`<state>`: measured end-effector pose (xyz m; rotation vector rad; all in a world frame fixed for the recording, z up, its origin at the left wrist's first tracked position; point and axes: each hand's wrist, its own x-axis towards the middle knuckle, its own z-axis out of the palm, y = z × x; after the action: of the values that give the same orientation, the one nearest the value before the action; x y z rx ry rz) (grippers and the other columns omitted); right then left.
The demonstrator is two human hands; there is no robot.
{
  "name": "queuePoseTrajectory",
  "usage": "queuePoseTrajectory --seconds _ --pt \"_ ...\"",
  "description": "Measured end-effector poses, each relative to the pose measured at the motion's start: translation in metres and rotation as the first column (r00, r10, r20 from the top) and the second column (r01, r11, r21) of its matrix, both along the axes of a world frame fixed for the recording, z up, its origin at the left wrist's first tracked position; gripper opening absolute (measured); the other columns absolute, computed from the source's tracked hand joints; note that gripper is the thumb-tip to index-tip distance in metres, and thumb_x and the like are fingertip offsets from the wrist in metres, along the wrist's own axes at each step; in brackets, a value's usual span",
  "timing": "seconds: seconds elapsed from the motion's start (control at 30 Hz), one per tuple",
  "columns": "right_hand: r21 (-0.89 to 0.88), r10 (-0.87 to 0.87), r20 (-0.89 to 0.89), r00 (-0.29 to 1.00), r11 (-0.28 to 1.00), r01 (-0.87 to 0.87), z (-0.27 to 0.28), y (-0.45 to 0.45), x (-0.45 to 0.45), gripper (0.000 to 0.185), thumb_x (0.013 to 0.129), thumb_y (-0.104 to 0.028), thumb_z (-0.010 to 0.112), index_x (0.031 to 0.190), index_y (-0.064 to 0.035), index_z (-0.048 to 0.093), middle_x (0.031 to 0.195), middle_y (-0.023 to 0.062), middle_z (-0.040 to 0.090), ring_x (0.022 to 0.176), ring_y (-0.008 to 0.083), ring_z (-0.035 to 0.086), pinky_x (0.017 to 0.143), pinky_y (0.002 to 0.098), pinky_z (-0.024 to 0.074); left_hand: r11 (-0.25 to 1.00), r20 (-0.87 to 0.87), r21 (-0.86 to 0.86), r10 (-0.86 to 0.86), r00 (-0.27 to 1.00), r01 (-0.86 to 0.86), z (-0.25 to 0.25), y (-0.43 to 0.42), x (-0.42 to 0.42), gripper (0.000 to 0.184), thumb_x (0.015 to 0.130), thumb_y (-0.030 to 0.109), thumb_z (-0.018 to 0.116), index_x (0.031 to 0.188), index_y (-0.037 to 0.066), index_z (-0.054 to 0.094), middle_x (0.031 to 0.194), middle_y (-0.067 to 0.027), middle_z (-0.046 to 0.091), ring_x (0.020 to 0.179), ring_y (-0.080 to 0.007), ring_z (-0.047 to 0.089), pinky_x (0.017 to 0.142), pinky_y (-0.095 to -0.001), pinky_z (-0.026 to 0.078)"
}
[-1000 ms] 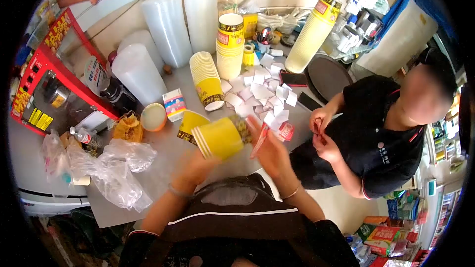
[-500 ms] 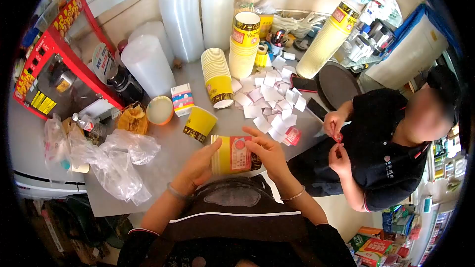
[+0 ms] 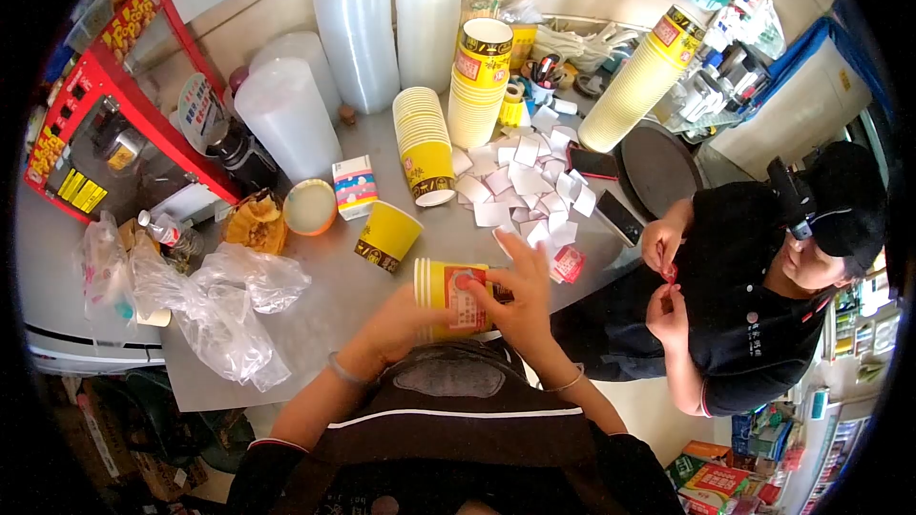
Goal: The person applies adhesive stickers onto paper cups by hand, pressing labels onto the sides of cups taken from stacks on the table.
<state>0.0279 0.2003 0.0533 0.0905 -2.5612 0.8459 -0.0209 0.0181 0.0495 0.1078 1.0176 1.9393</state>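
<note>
A short stack of yellow paper cups lies on its side in front of my apron, with a red-and-white label on the outer cup. My left hand is wrapped around the stack from the left, slightly blurred. Touching the label with its thumb, my right hand has its other fingers spread, smeared by motion. Just beyond, a single yellow paper cup lies tipped on the table. White label slips are scattered in a heap further back, with a red label at the near edge.
Tall cup stacks stand behind the slips; another stack lies on its side. Plastic bags and an orange-rimmed bowl sit left. A co-worker at right holds something small and red. Phones and a round dark tray lie nearby.
My right hand's fingers have lifted and spread while its thumb stays at the label. My left hand has shifted across the cups. The co-worker's head has turned and their hands moved slightly.
</note>
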Motion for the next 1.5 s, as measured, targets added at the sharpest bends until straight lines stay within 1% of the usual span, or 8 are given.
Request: queuePoseTrajectory --seconds 0.13,0.23,0.33,0.83,0.93,1.03,1.13,1.5 --pt "0.049 -0.177 -0.087 0.980 0.982 0.181 0.015 -0.002 -0.005 0.051 0.070 -0.022 0.075 0.114 -0.0023 0.056 0.130 0.0183 0.047 0.122 0.0358 0.042 0.106 0.0470 0.0266 0.996 -0.055 -0.090 -0.006 0.998 0.001 0.000 0.000 0.000 0.047 0.076 -0.001 0.063 0.121 -0.001 0.049 0.111 -0.0112 0.060 0.097 -0.0211 0.061 0.087 -0.0334 0.050" --pt "0.266 0.463 -0.048 0.885 0.860 -0.435 -0.003 0.004 -0.002 0.080 0.068 -0.033 0.075 0.131 -0.0016 0.038 0.136 0.0224 0.037 0.126 0.0372 0.036 0.106 0.0469 0.0267 0.991 -0.090 -0.132 -0.003 0.996 -0.009 -0.001 0.001 0.003 0.043 0.077 0.000 0.062 0.119 -0.001 0.050 0.109 -0.0113 0.060 0.096 -0.0205 0.061 0.085 -0.0328 0.050" --pt "0.051 0.327 0.338 0.883 0.930 -0.364 0.002 -0.011 0.002 0.076 0.071 -0.036 0.073 0.129 -0.0002 0.039 0.135 0.0225 0.037 0.126 0.0367 0.036 0.106 0.0469 0.0272 0.985 -0.133 -0.172 -0.009 0.991 -0.015 -0.007 0.004 -0.002 0.039 0.079 0.001 0.059 0.117 -0.002 0.051 0.110 -0.0120 0.061 0.098 -0.0210 0.061 0.085 -0.0334 0.050" --pt "0.229 0.312 0.044 0.949 0.921 -0.314 0.015 0.001 -0.004 0.046 0.082 -0.024 0.063 0.122 -0.0039 0.052 0.129 0.0128 0.049 0.125 0.0293 0.041 0.104 0.0457 0.0332 0.991 -0.131 -0.072 0.106 0.986 -0.116 -0.014 -0.001 -0.017 0.034 0.087 0.010 0.046 0.118 -0.003 0.051 0.110 -0.0130 0.059 0.102 -0.0209 0.058 0.089 -0.0312 0.045" --pt "-0.111 0.232 0.472 0.851 0.973 -0.204 0.001 0.023 -0.027 0.051 0.082 -0.023 0.063 0.127 -0.0059 0.048 0.132 0.0110 0.047 0.122 0.0305 0.045 0.100 0.0430 0.0371 0.988 -0.220 -0.151 -0.008 0.975 -0.026 -0.008 0.005 -0.013 0.036 0.086 0.008 0.046 0.119 -0.003 0.050 0.114 -0.0138 0.058 0.107 -0.0211 0.055 0.093 -0.0319 0.043" --pt "-0.286 0.071 0.073 0.995 0.957 -0.047 -0.032 0.044 -0.022 0.066 0.079 -0.021 0.066 0.137 -0.0072 0.037 0.134 0.0082 0.045 0.119 0.0258 0.047 0.098 0.0370 0.0385 0.994 -0.049 0.052 0.100 0.994 -0.098 -0.010 0.007 -0.021 0.038 0.085 0.007 0.047 0.121 -0.004 0.050 0.117 -0.0137 0.057 0.110 -0.0213 0.054 0.095 -0.0332 0.041" --pt "-0.910 0.386 0.197 0.901 0.415 0.021 -0.041 0.039 -0.003 0.088 0.076 -0.035 0.072 0.142 -0.0026 0.023 0.136 0.0158 0.039 0.122 0.0261 0.043 0.103 0.0371 0.0330 0.984 -0.025 0.160 0.088 0.996 -0.082 0.000 0.009 -0.024 0.040 0.084 0.007 0.050 0.122 -0.004 0.050 0.120 -0.0129 0.056 0.110 -0.0219 0.054 0.096 -0.0346 0.041" --pt "-0.909 0.377 0.221 0.899 0.414 0.050 -0.068 0.075 -0.002 0.106 0.067 -0.015 0.081 0.146 -0.0075 0.011 0.144 0.0115 0.028 0.130 0.0236 0.031 0.107 0.0348 0.0262 0.960 -0.285 -0.259 -0.184 0.941 0.109 -0.007 0.038 -0.047 0.052 0.077 0.006 0.065 0.126 0.001 0.047 0.118 -0.0083 0.058 0.105 -0.0167 0.057 0.092 -0.0318 0.045"
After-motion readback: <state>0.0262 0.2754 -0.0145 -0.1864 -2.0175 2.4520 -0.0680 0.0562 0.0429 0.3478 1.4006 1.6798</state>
